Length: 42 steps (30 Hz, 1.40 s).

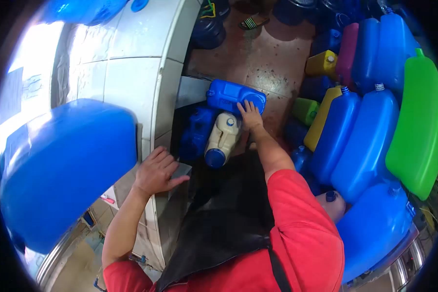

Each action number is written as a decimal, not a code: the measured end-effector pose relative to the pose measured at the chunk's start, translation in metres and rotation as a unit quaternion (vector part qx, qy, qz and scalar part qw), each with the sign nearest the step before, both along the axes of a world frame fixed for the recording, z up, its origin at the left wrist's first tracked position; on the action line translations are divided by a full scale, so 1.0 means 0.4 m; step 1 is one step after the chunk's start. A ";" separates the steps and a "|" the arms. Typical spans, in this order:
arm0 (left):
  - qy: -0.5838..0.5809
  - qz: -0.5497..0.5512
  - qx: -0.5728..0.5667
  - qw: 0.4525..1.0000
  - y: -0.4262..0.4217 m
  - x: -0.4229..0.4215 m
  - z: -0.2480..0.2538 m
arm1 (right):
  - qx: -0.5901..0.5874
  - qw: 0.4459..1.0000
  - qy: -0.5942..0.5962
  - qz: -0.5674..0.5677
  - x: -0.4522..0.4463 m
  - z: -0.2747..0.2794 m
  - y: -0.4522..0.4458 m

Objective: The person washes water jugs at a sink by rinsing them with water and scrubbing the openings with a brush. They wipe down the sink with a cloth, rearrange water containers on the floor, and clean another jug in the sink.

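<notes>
My right hand reaches forward with fingers spread, resting on the end of a blue jerrycan that lies on its side. Just below that can is a cream jerrycan with a blue cap and a blue round end. Another dark blue jerrycan sits in shadow to its left. By the edge of the white tiled counter is my left hand, its thumb stretched out and its fingers loosely bent, holding nothing. Whether it touches the counter edge I cannot tell.
A large blue container stands on the counter at left. Along the right side several tall containers are packed, among them a green one and a blue one. Dark blue drums and a striped sandal are farther back on the reddish floor.
</notes>
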<state>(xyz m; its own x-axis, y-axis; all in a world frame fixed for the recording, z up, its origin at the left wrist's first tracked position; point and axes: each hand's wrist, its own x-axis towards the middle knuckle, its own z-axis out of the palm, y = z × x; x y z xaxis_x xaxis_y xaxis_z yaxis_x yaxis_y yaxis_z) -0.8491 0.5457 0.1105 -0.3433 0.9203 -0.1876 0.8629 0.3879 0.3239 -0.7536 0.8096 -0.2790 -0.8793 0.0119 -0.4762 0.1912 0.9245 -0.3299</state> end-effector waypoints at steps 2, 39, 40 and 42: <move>-0.002 -0.001 0.006 1.000 -0.014 -0.001 -0.006 | -0.019 0.999 -0.014 -0.042 0.066 -0.021 -0.056; 0.119 -0.020 0.100 0.988 -0.049 -0.014 -0.113 | 0.048 0.877 0.379 -0.292 0.753 1.459 -0.135; 0.121 -0.017 0.097 0.988 -0.050 -0.012 -0.104 | 0.101 0.867 0.385 -0.299 0.743 1.506 -0.066; 0.113 -0.015 0.060 0.992 -0.049 -0.003 -0.083 | 0.233 0.855 0.360 -0.291 0.760 1.503 0.174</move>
<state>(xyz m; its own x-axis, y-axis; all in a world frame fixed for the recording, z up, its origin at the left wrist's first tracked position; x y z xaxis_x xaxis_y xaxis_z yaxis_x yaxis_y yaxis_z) -0.8503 0.5260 0.0773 -0.3362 0.9418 0.0033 0.9293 0.3311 0.1635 -0.4495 0.8793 0.3222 -0.7227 0.5883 0.3628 0.5663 0.8049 -0.1773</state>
